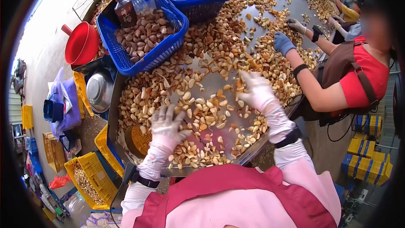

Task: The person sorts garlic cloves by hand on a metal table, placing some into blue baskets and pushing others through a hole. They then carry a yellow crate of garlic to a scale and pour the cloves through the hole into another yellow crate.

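Observation:
My left hand (167, 128), in a whitish glove, rests on the metal table with its fingers spread among pale, clove-shaped pieces (211, 114) that look like garlic cloves or shelled nuts. Farther right, my right hand (256, 93), also gloved, reaches over the heap with its fingers stretched out. Neither hand visibly grips anything, though the right fingertips are partly blurred. Cream, yellowish and brown pieces lie loosely spread between the hands. Beside my left wrist, at the table's edge, sits a round yellow sieve-like basket (140, 140).
Blue baskets (145, 59) of brownish pieces stand on the heap, one holding a dark-labelled container (125, 12). A red scoop (81, 44) and a metal bowl (99, 92) lie left. A co-worker's blue-gloved hand (283, 43) works on the right. Yellow crates (90, 181) stand lower left.

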`<state>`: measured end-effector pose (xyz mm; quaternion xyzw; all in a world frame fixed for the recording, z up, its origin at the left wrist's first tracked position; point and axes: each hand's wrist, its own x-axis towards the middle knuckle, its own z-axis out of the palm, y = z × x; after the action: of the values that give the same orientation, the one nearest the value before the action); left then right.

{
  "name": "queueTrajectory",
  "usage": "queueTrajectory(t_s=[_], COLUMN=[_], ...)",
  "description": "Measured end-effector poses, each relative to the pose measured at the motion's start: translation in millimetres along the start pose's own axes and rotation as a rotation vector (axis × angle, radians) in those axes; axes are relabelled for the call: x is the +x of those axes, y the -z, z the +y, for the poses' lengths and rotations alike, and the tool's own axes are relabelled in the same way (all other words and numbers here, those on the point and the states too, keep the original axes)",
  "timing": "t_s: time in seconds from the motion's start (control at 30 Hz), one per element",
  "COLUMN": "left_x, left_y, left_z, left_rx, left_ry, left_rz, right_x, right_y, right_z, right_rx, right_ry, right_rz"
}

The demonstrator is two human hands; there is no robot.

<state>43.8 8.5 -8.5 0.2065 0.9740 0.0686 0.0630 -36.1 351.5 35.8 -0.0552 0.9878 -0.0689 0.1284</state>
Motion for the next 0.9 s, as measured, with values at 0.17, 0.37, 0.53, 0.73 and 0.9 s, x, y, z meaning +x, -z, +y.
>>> queueTrajectory(t_s=[0.17, 0.37, 0.53, 0.73, 0.9], left_x=[-0.2, -28.9, -39.4, 42.7, 50.8], left_y=[7.2, -14.7, -6.5, -6.4, -14.8], left_z=[17.4, 61.7, -35.9, 20.8, 28.1], left_rx=[0.131, -0.469, -0.189, -0.223, -0.064], left_ry=[0.181, -0.701, -0.208, 0.001, 0.140], left_rz=[0.035, -0.210, -0.260, 0.003, -0.008], right_x=[-72.9, -52.7, -12.2, -6.0, -62.7], right_y=[-48.7, -45.1, -9.9, -34.7, -24.2], right_z=[-5.1, -48.3, -4.7, -39.2, -28.4], right_rx=[-0.292, 0.339, -0.058, 0.128, 0.199], right_ry=[-0.132, 0.267, -0.116, -0.063, 0.280], right_rz=[-0.382, -0.136, 0.015, 0.070, -0.194])
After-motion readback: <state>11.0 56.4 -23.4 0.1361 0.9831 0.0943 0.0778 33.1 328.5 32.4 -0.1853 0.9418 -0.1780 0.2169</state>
